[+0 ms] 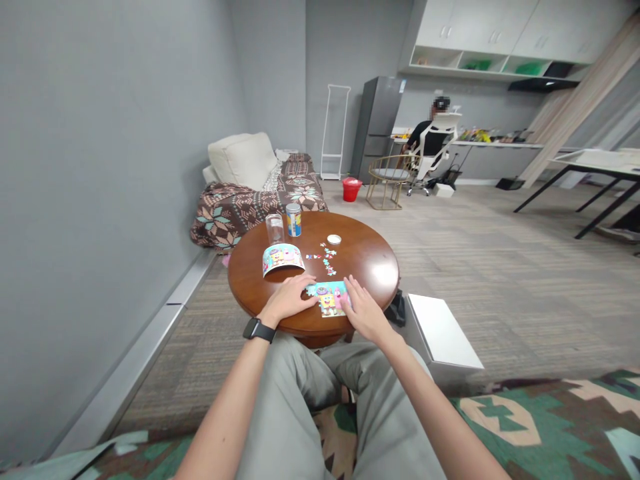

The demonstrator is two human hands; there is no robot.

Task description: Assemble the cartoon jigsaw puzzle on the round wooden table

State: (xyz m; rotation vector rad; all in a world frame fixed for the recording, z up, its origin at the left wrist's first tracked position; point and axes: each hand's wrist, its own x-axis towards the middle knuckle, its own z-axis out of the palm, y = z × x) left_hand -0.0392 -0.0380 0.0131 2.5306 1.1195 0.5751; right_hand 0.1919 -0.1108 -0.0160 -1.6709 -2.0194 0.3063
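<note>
A partly joined jigsaw puzzle [327, 301] with yellow and pink cartoon figures lies flat near the front edge of the round wooden table. At its left edge is my left hand [290, 299], thumb and fingers apart, the fingertips touching or close to the pieces. My right hand [366, 313] rests over the right edge with fingers stretched out, hiding that side. Loose puzzle pieces [329, 261] are scattered behind the puzzle. A curved picture sheet [283, 259] showing similar figures stands on the table to the left.
A clear glass jar [275, 230] and a printed tin [294, 221] stand at the back left of the table [370, 250]. A round white lid [334, 239] lies behind the loose pieces. On the floor to the right sits a white box [443, 327]. A person sits in the background.
</note>
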